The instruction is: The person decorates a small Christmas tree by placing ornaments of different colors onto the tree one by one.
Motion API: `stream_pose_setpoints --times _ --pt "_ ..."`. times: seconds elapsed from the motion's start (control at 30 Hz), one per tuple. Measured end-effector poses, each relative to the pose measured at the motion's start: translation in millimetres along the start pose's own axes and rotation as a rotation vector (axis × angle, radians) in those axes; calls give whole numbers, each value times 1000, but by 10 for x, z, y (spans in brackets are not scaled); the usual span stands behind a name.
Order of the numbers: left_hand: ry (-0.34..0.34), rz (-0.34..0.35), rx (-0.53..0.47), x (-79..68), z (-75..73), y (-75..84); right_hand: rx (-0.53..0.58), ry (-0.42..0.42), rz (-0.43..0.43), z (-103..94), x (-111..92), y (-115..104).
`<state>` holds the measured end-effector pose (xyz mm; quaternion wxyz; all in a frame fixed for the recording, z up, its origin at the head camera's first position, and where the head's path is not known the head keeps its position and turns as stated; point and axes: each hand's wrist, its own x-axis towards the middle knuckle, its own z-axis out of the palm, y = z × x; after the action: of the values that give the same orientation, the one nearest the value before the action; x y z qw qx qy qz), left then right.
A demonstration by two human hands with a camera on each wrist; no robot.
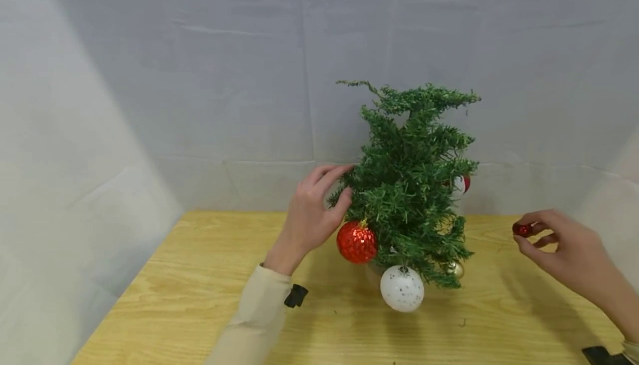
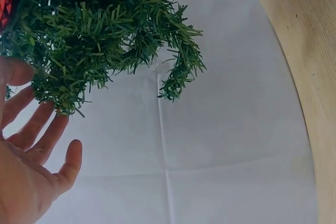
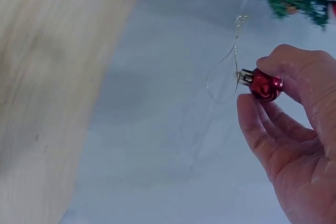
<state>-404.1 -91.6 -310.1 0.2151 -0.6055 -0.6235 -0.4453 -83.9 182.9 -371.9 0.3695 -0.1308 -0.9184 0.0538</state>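
Observation:
A small artificial Christmas tree (image 1: 406,176) stands on the wooden table, its top bent over to the left. My left hand (image 1: 314,212) is at the tree's left side, its loosely extended fingertips against the branches (image 2: 63,72). Just below that hand hangs a large glittery red bauble (image 1: 356,242). To the right of the tree, my right hand (image 1: 569,248) pinches a small shiny red bauble (image 3: 265,85) between thumb and fingers. From the bauble's silver cap extends a loop of thin gold string (image 3: 210,82), visible in the right wrist view.
A white speckled bauble (image 1: 402,289) hangs low at the tree's front. Low on the right is a small gold bauble (image 1: 454,269); higher up, a red-and-white ornament (image 1: 460,186) is partly hidden by branches. Pale cloth (image 1: 224,87) hangs behind the table (image 1: 199,276).

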Motion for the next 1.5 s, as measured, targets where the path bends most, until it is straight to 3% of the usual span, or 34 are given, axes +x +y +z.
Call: stream_pose_setpoints --times 0.3,0.5,0.67,1.03,1.5 --pt "5 -41 -34 15 13 -8 173 82 -12 -187 27 -212" --pt "36 -26 -42 -13 3 45 290 121 2 -324 86 -398" --pt "66 11 -71 -4 -29 96 303 127 14 -417 122 -602" --pt "142 114 -108 -40 -130 296 321 150 -46 -553 176 -910" --pt "121 207 -94 -100 -157 615 407 203 -169 -575 200 -1103"
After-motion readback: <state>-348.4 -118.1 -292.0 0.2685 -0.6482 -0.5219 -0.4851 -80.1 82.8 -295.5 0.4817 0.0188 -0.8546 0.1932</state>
